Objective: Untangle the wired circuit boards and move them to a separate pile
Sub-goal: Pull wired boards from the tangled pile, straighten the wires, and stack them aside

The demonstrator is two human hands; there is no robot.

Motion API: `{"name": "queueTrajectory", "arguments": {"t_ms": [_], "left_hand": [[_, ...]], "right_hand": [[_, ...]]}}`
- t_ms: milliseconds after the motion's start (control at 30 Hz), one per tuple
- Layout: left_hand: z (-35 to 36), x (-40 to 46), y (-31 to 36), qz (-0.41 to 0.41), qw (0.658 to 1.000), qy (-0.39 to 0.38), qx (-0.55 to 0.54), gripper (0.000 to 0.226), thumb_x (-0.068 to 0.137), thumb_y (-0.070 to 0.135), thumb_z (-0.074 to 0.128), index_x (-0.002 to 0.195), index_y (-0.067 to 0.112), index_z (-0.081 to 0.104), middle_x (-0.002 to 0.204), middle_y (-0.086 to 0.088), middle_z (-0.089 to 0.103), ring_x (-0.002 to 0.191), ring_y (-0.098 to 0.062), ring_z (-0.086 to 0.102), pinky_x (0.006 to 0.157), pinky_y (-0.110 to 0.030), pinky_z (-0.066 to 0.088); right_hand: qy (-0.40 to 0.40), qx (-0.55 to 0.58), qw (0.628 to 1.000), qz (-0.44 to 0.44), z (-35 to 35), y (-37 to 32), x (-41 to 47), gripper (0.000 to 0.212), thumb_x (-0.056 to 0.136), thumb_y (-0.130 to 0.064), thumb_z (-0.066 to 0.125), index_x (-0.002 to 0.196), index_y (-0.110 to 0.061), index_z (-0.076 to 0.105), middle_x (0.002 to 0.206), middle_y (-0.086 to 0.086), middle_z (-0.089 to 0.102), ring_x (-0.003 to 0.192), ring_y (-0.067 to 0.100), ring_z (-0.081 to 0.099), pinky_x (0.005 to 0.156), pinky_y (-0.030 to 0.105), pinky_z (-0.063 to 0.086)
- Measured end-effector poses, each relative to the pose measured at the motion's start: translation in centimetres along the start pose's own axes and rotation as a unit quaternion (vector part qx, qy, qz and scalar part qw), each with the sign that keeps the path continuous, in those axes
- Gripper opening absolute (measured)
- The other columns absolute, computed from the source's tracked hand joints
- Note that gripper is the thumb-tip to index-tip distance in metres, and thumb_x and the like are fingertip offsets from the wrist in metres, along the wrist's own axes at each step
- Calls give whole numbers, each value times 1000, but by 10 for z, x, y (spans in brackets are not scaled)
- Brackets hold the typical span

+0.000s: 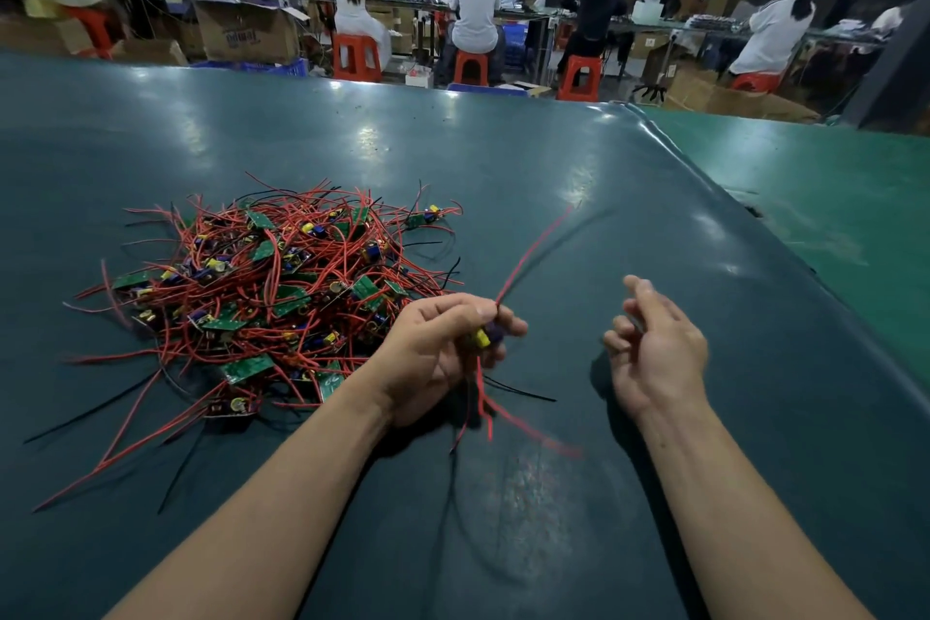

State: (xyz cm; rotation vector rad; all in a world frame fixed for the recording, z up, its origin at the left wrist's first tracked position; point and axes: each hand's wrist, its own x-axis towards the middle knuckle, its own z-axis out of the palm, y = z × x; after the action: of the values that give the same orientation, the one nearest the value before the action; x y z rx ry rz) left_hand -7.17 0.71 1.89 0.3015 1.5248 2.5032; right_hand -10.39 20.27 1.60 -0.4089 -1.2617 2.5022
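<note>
- Wired circuit boards [261,287]: we see a tangled heap of small green boards with yellow and purple components and many red and black leads. It lies on the left half of the table [503,156], a dark teal, glossy surface.
- Loose leads: we note red and black wire ends fanning out from the heap toward the near left edge of the view, flat on the table.
- Left hand [443,352]: it sits just right of the heap, raised a little above the table. Its fingers [508,325] are curled and grasping one board [485,336], of which we can make out only a yellow and a purple component.
- Held board's leads: we see one red wire [533,252] rising up and to the right from the grip, with a blurred dark one beside it. Several red and black wires [485,405] hang below the hand, some blurred.
- Right hand [659,347]: it is apart from the left hand, palm turned inward. Its fingers [621,340] are loosely bent and released, holding nothing that we can see.
- Green surface [815,196]: a lighter green area adjoins the table at the far right.
- Background: beyond the table, people [475,10] sit on red stools [357,58] at long workbenches, among cardboard boxes [246,35].
</note>
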Motion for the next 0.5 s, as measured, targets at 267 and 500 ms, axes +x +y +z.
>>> {"name": "queueTrajectory", "arguments": {"t_ms": [267,500], "left_hand": [[1,7,4,29,978,91,-183,18,76,4,60,93,5,65,83,-11,73,73,-18,71,66,-26,58],[2,8,0,20,988,71,-138,31,77,2,59,107,-3,66,95,-14,73,83,-17,72,71,-23,59]], "right_hand": [[-355,-390,816,-235,8,38,-38,58,80,-4,78,128,-31,60,97,-8,67,65,16,55,64,27,52],[-275,-253,904,-208,18,33,-45,26,83,-5,73,107,-14,74,91,1,76,62,7,64,54,22,53]]}}
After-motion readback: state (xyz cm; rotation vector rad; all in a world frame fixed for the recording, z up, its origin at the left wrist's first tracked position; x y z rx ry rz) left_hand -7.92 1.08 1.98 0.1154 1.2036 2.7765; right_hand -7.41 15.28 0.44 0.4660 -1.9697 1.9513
